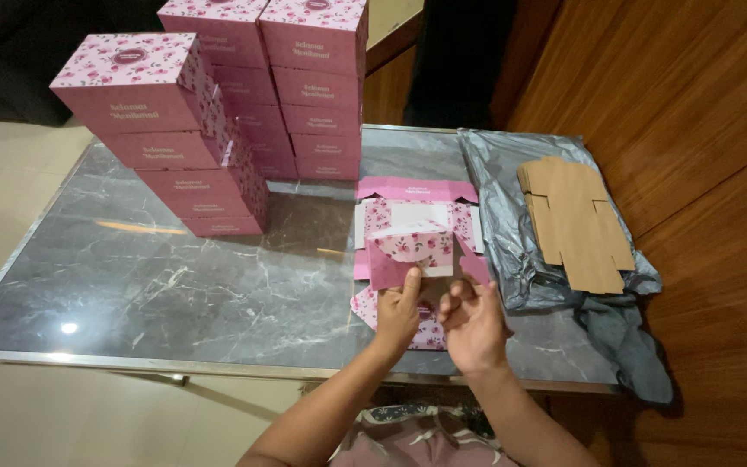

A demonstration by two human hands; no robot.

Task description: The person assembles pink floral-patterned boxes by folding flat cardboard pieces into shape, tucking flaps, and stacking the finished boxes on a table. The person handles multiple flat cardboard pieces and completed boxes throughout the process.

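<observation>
in the head view, a half-folded pink floral box [417,246] is seen lying on the grey marble table [175,285], right of the middle and close to the near metal edge. the left hand [399,313] is pressed against a raised flap, thumb up and fingers curled on the card. the right hand [473,324] is held just beside it, fingers loosely bent; whether card is gripped there cannot be told. open marble is left on the near left. the far left is taken up by stacks of finished pink boxes [218,112]. on the right, a pile of flat brown card blanks [574,220] is laid on a grey plastic bag [512,207], which overhangs the table's right edge beside a wooden wall [693,130].
</observation>
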